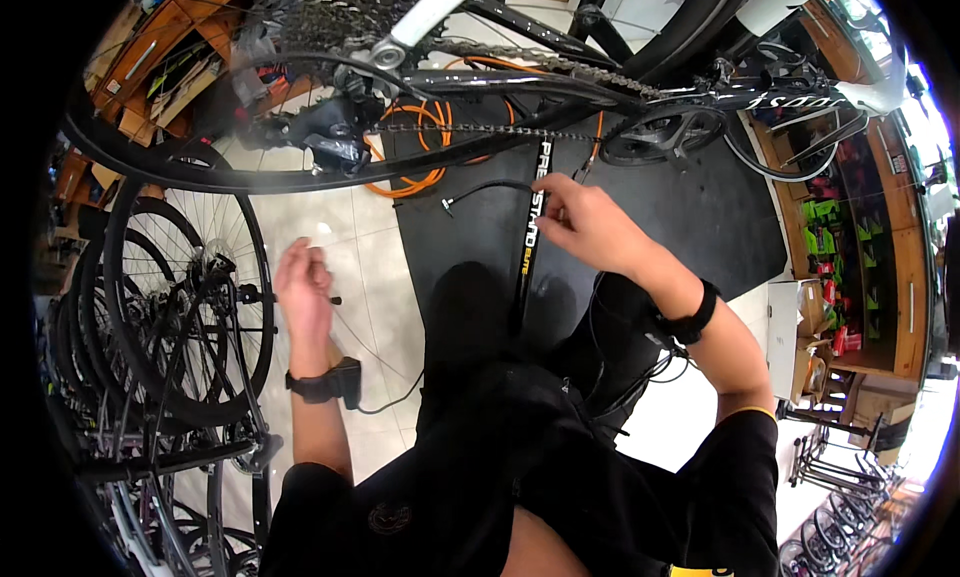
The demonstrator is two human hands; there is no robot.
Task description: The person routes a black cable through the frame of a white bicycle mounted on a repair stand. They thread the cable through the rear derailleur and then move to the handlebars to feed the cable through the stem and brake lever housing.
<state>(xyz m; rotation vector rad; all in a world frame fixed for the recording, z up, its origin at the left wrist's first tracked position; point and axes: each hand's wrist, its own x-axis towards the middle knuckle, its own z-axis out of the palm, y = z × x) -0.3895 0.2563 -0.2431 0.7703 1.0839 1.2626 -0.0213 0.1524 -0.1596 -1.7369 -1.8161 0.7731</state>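
My right hand [590, 222] is over the upright black post with white and yellow lettering [525, 257], fingers loosely bent and apart; whether they touch it is unclear. Near them lies a thin black hose with a metal head [480, 187]. My left hand [305, 282] is raised over the pale floor, loosely open with fingers bent and nothing visible in it. A black bicycle [700, 102] spans the top, with its rear cassette [320, 22], chain, derailleur [335, 147] and crank [650, 137] above my hands.
An orange coiled hose [410, 187] lies on the black mat [700, 237] under the bike. Several bicycles and wheels [180, 317] crowd the left. Wooden shelving [880, 347] with boxes and green items lines the right; more bicycles [830, 527] stand at lower right.
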